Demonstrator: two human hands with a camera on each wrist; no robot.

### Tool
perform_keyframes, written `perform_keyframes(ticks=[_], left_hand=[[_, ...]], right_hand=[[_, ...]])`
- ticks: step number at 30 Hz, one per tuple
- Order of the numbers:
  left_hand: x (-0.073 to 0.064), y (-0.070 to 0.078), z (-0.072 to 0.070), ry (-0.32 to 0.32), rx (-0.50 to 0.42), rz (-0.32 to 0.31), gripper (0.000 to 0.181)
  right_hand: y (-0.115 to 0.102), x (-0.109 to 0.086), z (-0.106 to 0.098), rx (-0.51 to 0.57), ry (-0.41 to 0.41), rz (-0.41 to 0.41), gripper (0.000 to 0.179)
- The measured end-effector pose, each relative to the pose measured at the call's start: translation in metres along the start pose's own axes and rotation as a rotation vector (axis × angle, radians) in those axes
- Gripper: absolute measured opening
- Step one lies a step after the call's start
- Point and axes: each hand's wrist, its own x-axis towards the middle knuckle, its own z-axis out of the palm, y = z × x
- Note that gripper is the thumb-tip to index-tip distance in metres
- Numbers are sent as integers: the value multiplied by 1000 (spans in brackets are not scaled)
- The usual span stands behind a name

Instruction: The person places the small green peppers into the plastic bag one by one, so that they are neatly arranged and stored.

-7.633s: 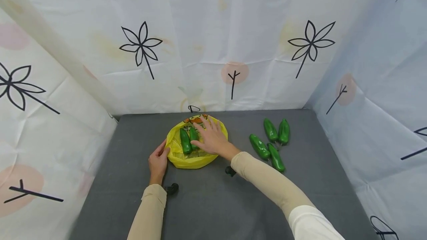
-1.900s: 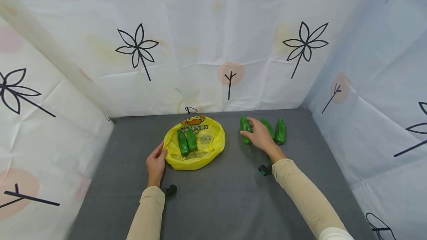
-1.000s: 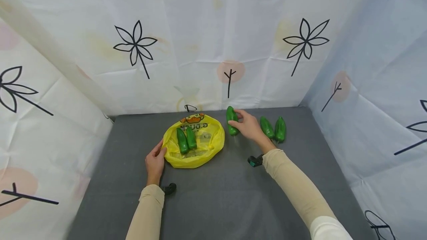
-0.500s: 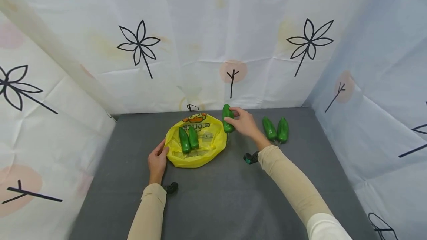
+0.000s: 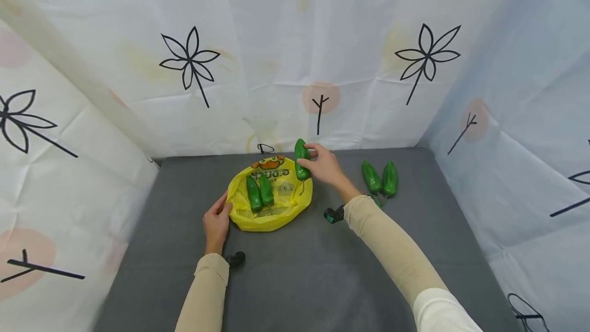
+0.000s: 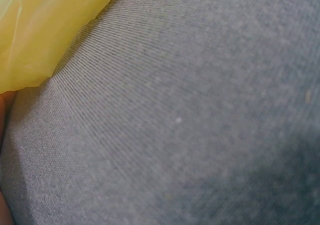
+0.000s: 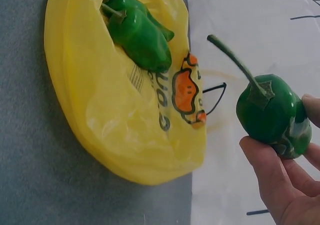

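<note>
My right hand pinches a green pepper between thumb and fingers, raised over the right rim of a yellow plastic bag. In the right wrist view, the held pepper points its long stem toward the bag. Inside the bag, whose rim is rolled open, two green peppers lie side by side. My left hand holds the bag's left edge, thumb and fingers at the rim. The left wrist view shows only bag, cloth and a sliver of fingers.
Two green peppers lie on the grey table at the right; a third pepper is mostly hidden behind the right sleeve. White printed fabric walls stand behind and at both sides.
My right hand left the bag, took hold of a pepper from the group on the right and carried it left to above the bag's rim. The left hand stayed on the bag's edge.
</note>
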Motion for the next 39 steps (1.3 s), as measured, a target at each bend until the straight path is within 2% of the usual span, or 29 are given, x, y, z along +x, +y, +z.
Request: perform_keyframes(ticks=[6, 10, 14, 21, 25, 34, 39], left_hand=[[1, -1, 8, -23, -13, 2, 41], [1, -3, 8, -21, -27, 2, 40], [1, -5, 2, -39, -13, 1, 41], [-1, -3, -14, 21, 6, -8, 41], [-1, -2, -11, 0, 9, 4, 43], [0, -7, -4, 11, -32, -9, 41], [3, -5, -2, -16, -25, -3, 43]], right_hand=[[1, 2, 4, 61, -27, 20, 64], [-1, 4, 10, 51, -46, 21, 65], [-3, 7, 22, 66, -43, 30, 64], [-12, 13, 47, 76, -87, 4, 63], [-13, 13, 53, 61, -56, 15, 61], [-9, 14, 68, 52, -77, 35, 63], [-7, 17, 72, 29, -65, 50, 62]])
